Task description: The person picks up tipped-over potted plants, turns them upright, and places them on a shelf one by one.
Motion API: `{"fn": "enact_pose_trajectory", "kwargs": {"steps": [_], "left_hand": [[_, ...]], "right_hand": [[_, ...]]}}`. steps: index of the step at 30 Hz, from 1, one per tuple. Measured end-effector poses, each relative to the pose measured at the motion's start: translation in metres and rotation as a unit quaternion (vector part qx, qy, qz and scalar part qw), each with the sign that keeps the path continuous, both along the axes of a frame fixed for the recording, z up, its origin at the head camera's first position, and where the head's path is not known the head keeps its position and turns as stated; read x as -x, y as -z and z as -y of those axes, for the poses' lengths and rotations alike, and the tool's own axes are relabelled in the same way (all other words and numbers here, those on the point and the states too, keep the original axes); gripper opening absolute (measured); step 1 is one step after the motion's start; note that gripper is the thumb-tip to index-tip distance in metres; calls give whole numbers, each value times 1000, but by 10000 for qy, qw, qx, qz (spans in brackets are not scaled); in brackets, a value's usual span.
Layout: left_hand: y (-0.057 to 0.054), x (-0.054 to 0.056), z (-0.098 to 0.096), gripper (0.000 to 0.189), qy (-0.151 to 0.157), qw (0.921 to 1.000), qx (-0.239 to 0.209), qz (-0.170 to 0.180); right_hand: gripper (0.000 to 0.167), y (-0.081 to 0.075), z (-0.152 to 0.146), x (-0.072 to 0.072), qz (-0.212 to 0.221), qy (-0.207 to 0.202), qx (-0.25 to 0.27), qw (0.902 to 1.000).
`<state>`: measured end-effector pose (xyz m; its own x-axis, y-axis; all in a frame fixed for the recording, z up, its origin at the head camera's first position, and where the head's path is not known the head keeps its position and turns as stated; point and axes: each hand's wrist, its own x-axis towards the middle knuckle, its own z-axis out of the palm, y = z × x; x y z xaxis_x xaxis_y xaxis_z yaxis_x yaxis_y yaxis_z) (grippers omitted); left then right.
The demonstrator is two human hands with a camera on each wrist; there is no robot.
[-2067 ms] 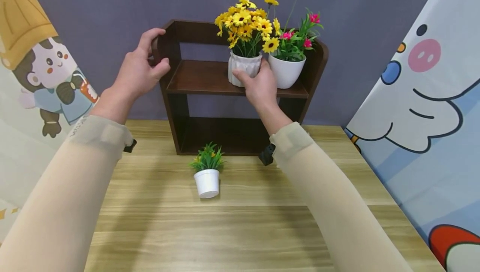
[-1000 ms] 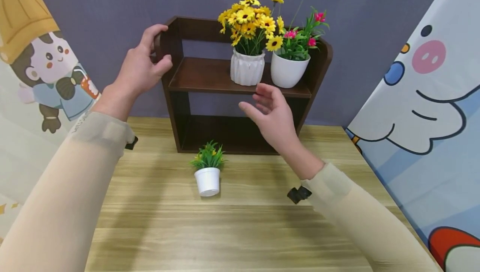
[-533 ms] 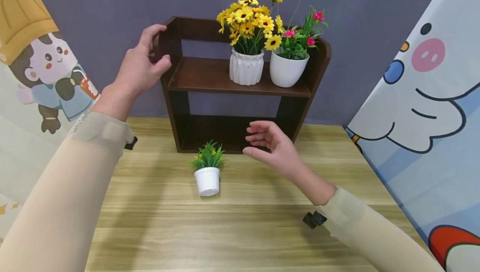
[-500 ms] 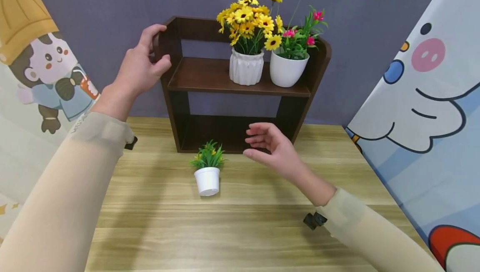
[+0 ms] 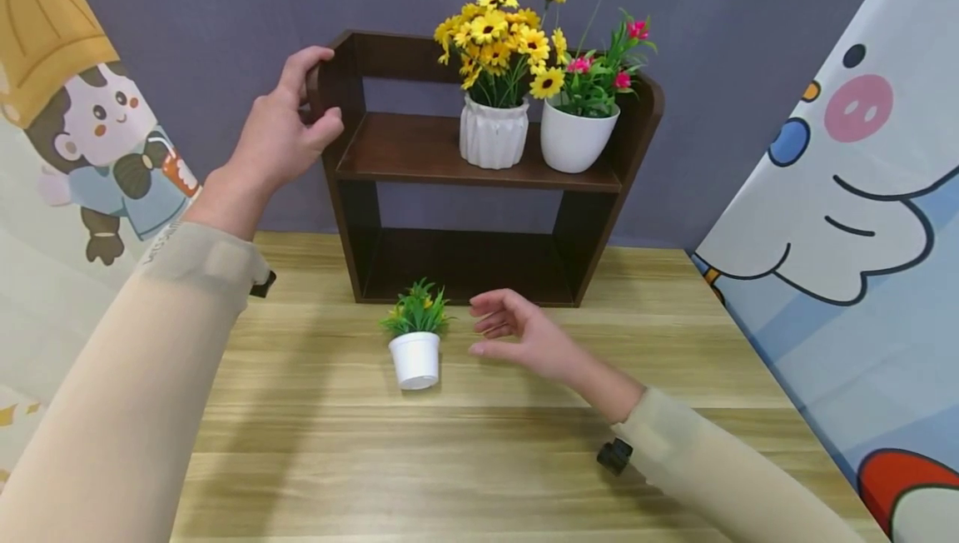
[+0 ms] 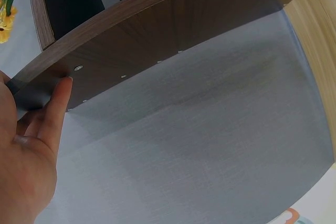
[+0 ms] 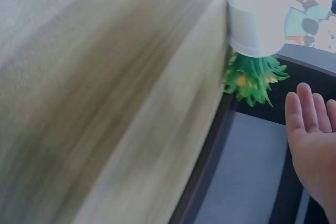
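My left hand grips the upper left side panel of a dark brown wooden shelf, fingers outside and thumb inside. In the left wrist view, fingers press on the panel's outer face. My right hand is just above the table with relaxed fingers, holding nothing. To its left, and apart from it, a small potted plant with green leaves appears to lie on its side, its base toward me. The right wrist view shows this plant's white pot beyond the fingertips.
On the upper shelf board, a ribbed white pot of yellow flowers stands beside a smooth white pot of pink flowers. The shelf stands on a wood-grain table before a grey cloth backdrop. Cartoon-printed panels flank both sides.
My right hand has let go of the pot of yellow flowers, which stays on the upper board. It has come down and then left toward the small plant. The left hand keeps its place.
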<state>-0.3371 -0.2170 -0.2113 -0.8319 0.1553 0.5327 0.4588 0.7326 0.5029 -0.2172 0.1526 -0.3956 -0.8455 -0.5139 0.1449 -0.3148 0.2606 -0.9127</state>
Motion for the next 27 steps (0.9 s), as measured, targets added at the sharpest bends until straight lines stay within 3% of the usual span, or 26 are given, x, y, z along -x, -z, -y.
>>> {"fn": "enact_pose_trajectory", "kwargs": {"steps": [7,11,18,27], "left_hand": [[-1,-1,-1,70,-6,10000,-12,59],[0,-1,-1,70,10,10000,-5,43],[-1,-1,0,70,22,10000,-23,50],[0,-1,0,70,11,10000,-18,28]], "right_hand": [[62,14,14,5,378,-266,-550,9974],[66,21,24,6,530,-212,-779,9953],[77,35,44,1,992,230,-889,9908],[87,42,68,-11,1009,885,-1336,9819]]}}
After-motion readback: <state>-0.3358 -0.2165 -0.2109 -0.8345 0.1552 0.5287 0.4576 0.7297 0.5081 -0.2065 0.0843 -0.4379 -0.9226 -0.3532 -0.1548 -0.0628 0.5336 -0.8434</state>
